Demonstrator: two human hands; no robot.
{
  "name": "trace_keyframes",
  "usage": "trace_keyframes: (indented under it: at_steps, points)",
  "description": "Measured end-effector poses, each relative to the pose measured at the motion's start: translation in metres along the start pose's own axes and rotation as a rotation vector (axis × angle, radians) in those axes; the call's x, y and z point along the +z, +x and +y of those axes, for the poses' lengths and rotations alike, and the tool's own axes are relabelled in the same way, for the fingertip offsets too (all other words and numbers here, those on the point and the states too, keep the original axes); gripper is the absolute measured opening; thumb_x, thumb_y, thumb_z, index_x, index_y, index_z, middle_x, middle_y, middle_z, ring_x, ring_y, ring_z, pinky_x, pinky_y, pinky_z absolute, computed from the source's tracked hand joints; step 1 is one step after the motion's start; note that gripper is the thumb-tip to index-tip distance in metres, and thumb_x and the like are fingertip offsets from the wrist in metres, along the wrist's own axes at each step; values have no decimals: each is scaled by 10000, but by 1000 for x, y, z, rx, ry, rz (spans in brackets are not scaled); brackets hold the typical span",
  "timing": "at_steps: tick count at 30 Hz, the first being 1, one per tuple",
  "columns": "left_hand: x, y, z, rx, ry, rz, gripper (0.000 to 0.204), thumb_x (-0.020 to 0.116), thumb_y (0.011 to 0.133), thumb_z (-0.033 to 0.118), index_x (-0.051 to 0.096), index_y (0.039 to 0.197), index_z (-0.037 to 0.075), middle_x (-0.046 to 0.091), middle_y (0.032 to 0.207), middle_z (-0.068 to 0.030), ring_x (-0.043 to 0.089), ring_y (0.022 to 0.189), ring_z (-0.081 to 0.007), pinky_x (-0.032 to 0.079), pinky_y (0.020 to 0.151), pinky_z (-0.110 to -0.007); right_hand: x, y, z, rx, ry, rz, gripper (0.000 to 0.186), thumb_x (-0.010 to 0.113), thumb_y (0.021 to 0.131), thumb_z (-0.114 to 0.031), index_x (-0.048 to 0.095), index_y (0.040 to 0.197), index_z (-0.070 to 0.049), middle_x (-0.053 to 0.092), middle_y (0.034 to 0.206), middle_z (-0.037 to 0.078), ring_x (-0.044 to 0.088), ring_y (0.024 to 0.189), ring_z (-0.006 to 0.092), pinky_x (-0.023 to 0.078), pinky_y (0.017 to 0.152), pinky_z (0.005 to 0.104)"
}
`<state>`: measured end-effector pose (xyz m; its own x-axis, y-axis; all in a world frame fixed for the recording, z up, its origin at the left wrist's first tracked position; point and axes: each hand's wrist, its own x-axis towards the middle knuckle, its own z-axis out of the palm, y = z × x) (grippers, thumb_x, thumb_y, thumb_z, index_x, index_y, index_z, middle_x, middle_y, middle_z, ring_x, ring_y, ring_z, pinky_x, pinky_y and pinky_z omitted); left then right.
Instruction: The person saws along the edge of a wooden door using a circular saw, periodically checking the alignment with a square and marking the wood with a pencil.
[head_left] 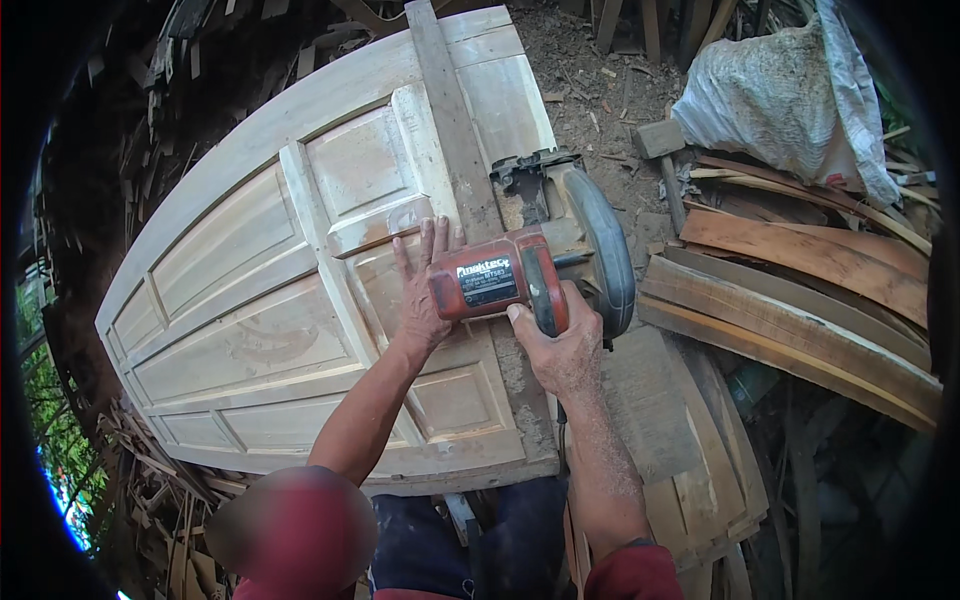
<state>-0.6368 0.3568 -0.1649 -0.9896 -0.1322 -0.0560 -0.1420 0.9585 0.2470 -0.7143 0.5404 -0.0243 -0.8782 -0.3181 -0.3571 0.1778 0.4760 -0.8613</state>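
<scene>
Room above left panels (pixel 292 332), saw (pixel 490 277) rightward

Main readable print sat on the red-and-black handheld circular saw (pixel 528 258), on the upward face of its red plastic motor housing. Top: one brand word in bold white letters (pixel 482 268), the biggest text there, running along the housing, tilted slightly up to the right. It overlapped a dark, roughly rectangular label (pixel 488 288). On that: a smaller light model line, letters plus digits, then a few rows of fine print, too small to read. Also a small reddish mark (pixel 836 182) low on the white woven plastic sack (pixel 765 100); couldn't tell if print.
</scene>
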Motion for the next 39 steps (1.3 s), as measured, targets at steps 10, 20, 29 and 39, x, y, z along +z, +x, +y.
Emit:
trace_keyframes:
  at_steps: [10,20,29,39]
  points:
    - [6,-6,-3,13,-57,58,707,500,933,440,386,1538,93,241,1641,-197,124,1555,-352,-57,1200,-646,3,7,-5,-12,34,28,268,759,833,-210,630,938,0,667,714,118,669,670,214,523,706,384]
    - [0,-7,5,23,-20,40,687,547,911,420,394,1539,189,284,1624,-182,161,1546,-347,-42,1200,-654,6,11,-12,-20,-10,51,274,759,834,-224,635,925,3,668,722,112,662,686,202,521,708,377]
    - [1,-14,11,-8,-142,5,714,601,899,488,391,1539,251,324,1617,-109,158,1544,-345,-80,1195,-638,8,17,-17,-16,7,62,284,750,836,-236,664,954,7,687,760,116,668,710,202,523,715,372]
    - [5,-19,20,-42,-147,163,697,615,906,570,511,1446,141,458,1497,-112,319,1472,-291,-49,1197,-652,14,34,-22,-46,17,61,312,736,840,-255,688,995,11,701,817,134,671,757,213,522,750,365]
